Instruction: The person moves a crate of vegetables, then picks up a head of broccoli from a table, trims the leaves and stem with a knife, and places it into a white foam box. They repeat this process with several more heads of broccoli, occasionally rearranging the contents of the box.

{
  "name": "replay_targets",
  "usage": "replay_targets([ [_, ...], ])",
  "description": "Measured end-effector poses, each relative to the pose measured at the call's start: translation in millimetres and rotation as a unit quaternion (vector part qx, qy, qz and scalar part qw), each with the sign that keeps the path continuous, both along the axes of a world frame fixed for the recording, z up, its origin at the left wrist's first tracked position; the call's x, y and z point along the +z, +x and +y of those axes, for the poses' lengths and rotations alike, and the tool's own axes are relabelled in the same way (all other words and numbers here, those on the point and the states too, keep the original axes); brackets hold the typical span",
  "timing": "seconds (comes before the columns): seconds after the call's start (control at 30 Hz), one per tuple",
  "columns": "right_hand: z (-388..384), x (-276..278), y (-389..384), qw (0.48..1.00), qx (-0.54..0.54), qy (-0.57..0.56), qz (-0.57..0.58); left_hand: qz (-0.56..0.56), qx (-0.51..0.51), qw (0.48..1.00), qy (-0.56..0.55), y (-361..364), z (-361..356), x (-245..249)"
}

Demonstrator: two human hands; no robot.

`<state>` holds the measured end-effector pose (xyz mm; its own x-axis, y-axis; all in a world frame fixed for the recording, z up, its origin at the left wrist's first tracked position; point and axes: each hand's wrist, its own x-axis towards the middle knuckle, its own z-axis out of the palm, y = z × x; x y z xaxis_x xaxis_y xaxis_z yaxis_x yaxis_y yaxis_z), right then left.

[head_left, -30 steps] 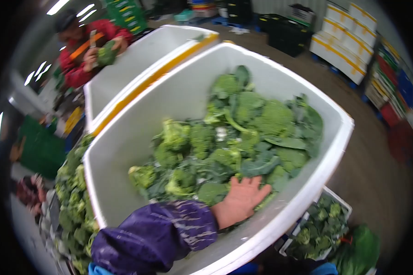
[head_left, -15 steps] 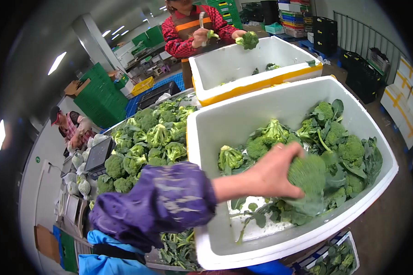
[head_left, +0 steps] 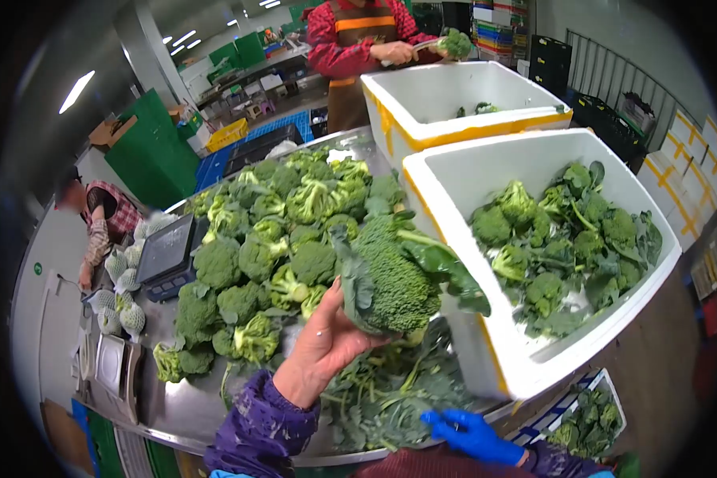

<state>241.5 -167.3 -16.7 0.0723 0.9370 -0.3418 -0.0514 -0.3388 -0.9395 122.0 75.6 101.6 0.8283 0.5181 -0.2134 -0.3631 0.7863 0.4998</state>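
My left hand (head_left: pixel 327 342), bare below a purple sleeve, grips a broccoli head (head_left: pixel 394 275) with large leaves still on it. It is raised above the metal table, left of the near white foam box (head_left: pixel 518 350). My right hand (head_left: pixel 474 436), in a blue glove, is low by the table's front edge, beside a heap of cut leaves and stems (head_left: pixel 398 398). Its fingers look stretched and apart, with nothing visible in them. Several broccoli heads and leaves (head_left: pixel 546 291) lie inside the near box. A pile of broccoli (head_left: pixel 271 239) covers much of the table.
A second foam box (head_left: pixel 462 95) with yellow tape stands behind the first. Across it, a co-worker (head_left: pixel 366 48) holds a broccoli and a tool. Further left are a dark scale (head_left: pixel 167 255), netted broccoli (head_left: pixel 119 279) and another person (head_left: pixel 103 215). A leaf-filled crate (head_left: pixel 589 422) sits low right.
My left hand has lifted the broccoli out of the near box and brought it left over the table. My gloved right hand has come into view. The camera view has shifted.
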Motion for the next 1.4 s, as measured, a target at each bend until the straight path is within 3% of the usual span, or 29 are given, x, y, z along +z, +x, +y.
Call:
replay_targets([
  [0.03, 11.8, 14.1, -9.3, 0.996, -0.041, -0.040, 0.073, -0.005, 0.006, 1.000, -0.016, -16.3, -3.4, -10.9],
  [0.07, 19.5, 1.1, -21.7, 0.983, -0.120, 0.091, 0.106, -0.010, 0.012, 0.999, -0.034, -31.4, -7.8, -21.9],
  [0.1, 31.9, 13.1, -26.0, 0.973, -0.155, 0.147, 0.083, -0.005, 0.011, 0.999, -0.048, -46.1, -12.5, -33.7],
  [0.17, 53.1, 40.7, -25.5, 0.967, -0.154, 0.078, 0.186, -0.041, -0.004, 0.995, -0.094, -70.7, -21.7, -56.1],
  [0.33, 104.3, 47.7, -49.9, 0.983, -0.126, 0.109, 0.076, -0.026, 0.000, 0.983, -0.182, -102.5, -49.9, -95.6],
  [0.4, 116.8, 26.7, -60.1, 0.982, -0.116, 0.122, 0.088, 0.052, 0.021, 0.989, -0.135, -112.7, -57.1, -113.0],
  [0.47, 118.5, 22.1, -64.9, 0.980, -0.110, 0.130, 0.107, 0.040, 0.016, 0.990, -0.132, -119.5, -61.6, -115.2],
  [0.53, 113.6, 28.1, -64.8, 0.988, -0.106, -0.016, 0.109, 0.155, 0.038, 0.986, 0.047, -119.1, -67.4, -111.3],
  [0.6, 113.1, 24.7, -64.8, 0.986, -0.122, -0.022, 0.111, 0.131, 0.024, 0.991, -0.015, -121.8, -63.7, -127.2],
  [0.67, 110.8, 18.5, -63.8, 0.983, -0.138, -0.030, 0.117, 0.161, 0.057, 0.969, 0.180, -125.8, -71.9, -140.1],
  [0.73, 109.0, 13.0, -59.1, 0.981, -0.136, -0.036, 0.134, 0.146, 0.036, 0.976, 0.154, -126.5, -71.2, -137.2],
  [0.8, 108.7, 13.1, -59.2, 0.975, -0.162, -0.031, 0.150, 0.130, 0.030, 0.961, 0.243, -122.0, -72.6, -128.9],
  [0.93, 104.3, 16.4, -56.7, 0.964, -0.186, -0.003, 0.188, 0.114, -0.029, 0.963, 0.242, -121.7, -71.2, -119.2],
  [1.13, 95.3, 11.6, -49.3, 0.947, -0.188, 0.046, 0.258, 0.164, -0.106, 0.931, 0.310, -128.1, -62.1, -108.6],
  [1.27, 87.7, 3.7, -43.8, 0.938, -0.182, 0.075, 0.285, 0.162, -0.108, 0.874, 0.446, -128.2, -51.6, -94.6],
  [1.33, 84.4, 4.4, -42.9, 0.909, -0.237, 0.080, 0.333, 0.184, -0.107, 0.834, 0.508, -130.2, -50.6, -100.3],
  [1.4, 82.7, 26.5, -45.0, 0.928, -0.239, 0.115, 0.263, 0.225, -0.048, 0.757, 0.612, -127.7, -54.0, -102.2],
])
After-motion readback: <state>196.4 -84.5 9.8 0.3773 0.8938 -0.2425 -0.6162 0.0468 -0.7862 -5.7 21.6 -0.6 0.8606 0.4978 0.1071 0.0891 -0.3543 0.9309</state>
